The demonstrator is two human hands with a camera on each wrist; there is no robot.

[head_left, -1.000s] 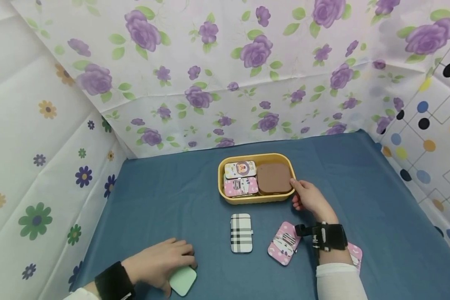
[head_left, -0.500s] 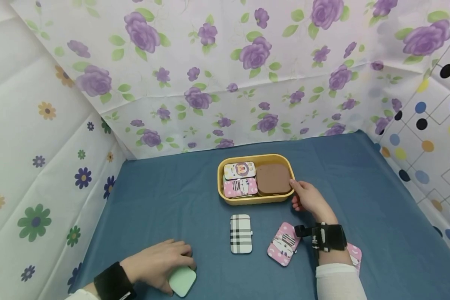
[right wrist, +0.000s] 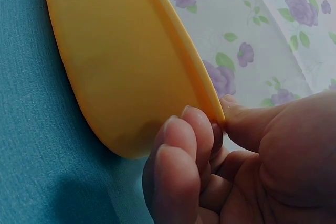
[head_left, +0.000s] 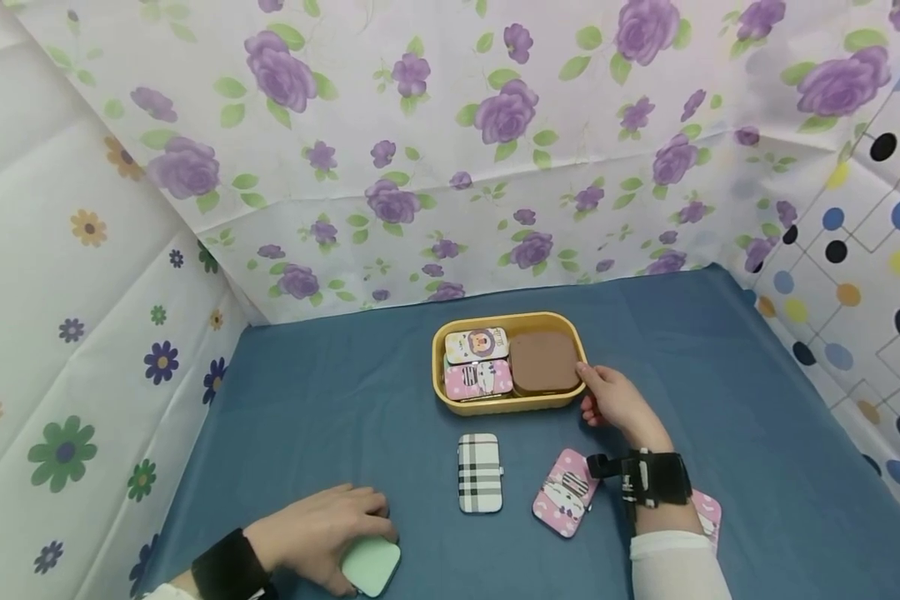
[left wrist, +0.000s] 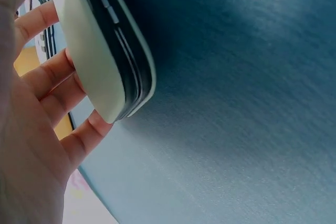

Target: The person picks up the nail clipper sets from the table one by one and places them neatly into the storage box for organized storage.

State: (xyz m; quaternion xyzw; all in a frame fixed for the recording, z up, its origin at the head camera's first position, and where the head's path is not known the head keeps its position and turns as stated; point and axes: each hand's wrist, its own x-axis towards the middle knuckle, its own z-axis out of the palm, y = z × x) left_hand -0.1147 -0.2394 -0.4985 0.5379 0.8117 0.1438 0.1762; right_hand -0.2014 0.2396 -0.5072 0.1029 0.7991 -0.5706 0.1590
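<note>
Mint-green case (head_left: 372, 568): gripped by left hand (head_left: 322, 532), long axis unclear; sited near-left of yellow basket (head_left: 521, 406), well apart. Basket rim pinched by right hand (head_left: 619, 405).

Looked like you were in a makeshift booth (head_left: 570, 175), kinda: blue cloth (head_left: 330, 392) spread flat, creased rose sheet (head_left: 450, 125) across the back, flower sheet (head_left: 105, 333) on your left, dotted sheet (head_left: 870, 308) on your right. Couldn't tell if that was your home or a lab, tbh.
</note>
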